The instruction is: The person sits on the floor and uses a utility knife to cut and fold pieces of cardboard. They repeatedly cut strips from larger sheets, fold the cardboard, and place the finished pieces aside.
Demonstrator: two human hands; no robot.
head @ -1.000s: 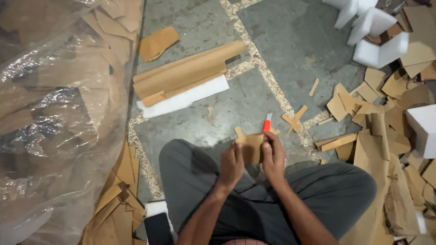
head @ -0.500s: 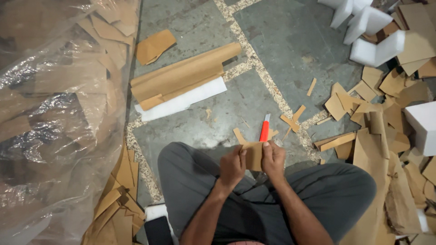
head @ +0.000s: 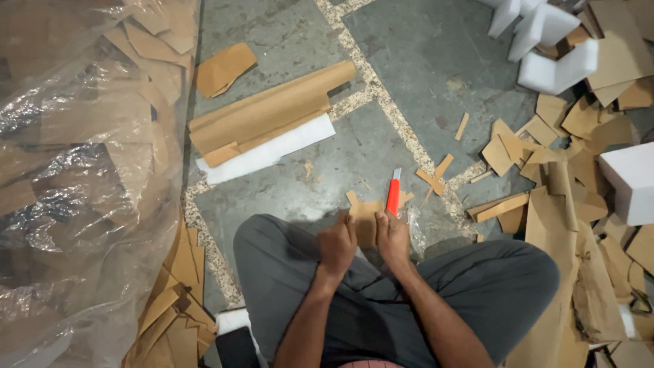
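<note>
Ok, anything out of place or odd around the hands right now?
Cardboard offcuts lie strewn across the floor to the right, with white foam blocks tumbled among them. The right hand holds a red utility knife against a small cardboard piece that the left hand steadies above the lap.

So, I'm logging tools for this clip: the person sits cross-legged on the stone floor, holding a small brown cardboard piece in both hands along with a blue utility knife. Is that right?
Not quite: the utility knife is red-orange, not blue, as the head view shows. The rest holds: the left hand and right hand hold a small brown cardboard piece above the grey stone floor.
</note>
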